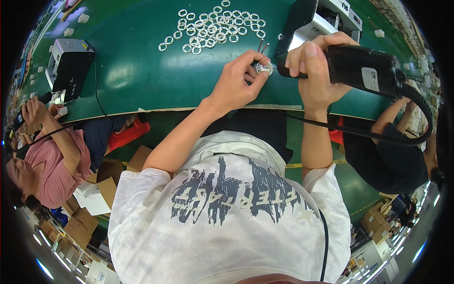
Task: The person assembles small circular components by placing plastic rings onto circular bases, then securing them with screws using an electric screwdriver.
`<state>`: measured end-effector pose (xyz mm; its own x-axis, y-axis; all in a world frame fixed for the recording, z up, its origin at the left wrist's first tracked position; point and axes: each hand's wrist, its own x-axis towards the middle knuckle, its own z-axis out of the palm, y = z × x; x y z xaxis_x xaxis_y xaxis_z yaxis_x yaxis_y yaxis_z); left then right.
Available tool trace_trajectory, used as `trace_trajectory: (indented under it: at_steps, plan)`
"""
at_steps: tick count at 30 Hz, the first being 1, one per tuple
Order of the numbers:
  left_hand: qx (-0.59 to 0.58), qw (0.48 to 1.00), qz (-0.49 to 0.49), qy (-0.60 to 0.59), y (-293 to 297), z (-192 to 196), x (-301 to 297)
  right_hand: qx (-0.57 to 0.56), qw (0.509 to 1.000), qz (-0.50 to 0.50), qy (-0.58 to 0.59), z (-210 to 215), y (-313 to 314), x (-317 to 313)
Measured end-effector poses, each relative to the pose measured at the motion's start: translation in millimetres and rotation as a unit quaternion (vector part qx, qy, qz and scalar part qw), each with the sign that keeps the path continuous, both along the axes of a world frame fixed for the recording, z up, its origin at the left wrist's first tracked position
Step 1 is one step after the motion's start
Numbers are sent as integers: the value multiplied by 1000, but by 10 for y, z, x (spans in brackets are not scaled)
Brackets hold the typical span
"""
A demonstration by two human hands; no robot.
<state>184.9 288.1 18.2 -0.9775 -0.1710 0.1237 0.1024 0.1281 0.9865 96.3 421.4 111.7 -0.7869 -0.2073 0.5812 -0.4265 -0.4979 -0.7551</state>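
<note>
Between the fingertips of my left hand (239,81) is a small round white part (265,68) with a clear rim; two thin wires, dark and reddish, stick up behind it. My right hand (314,71) is wrapped round a black electric screwdriver (362,70), held almost level with its nose pointing left. The tip of the screwdriver reaches the right side of the round part; whether it touches a screw is too small to tell. A thick black cable (421,106) loops from the tool's rear end. Both hands are over the near edge of the green table (137,61).
Beyond my hands lies a spread of white rings (208,31) with square holes. A silver and black machine (317,23) stands at the back right, a similar one (68,68) at the left. Co-workers sit on both sides, one in a pink shirt (64,163). Cardboard boxes (80,227) stand behind.
</note>
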Motion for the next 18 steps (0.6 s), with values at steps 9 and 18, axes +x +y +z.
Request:
trace_trajectory:
  at_steps: [9,18]
  plan:
    - [7,1000,-6,-8,-22,45,7,129,991,14,34,-161,53,-88]
    - [4,1000,-15,-26,-19,73,8,120,992,40,12,-192,-2,-109]
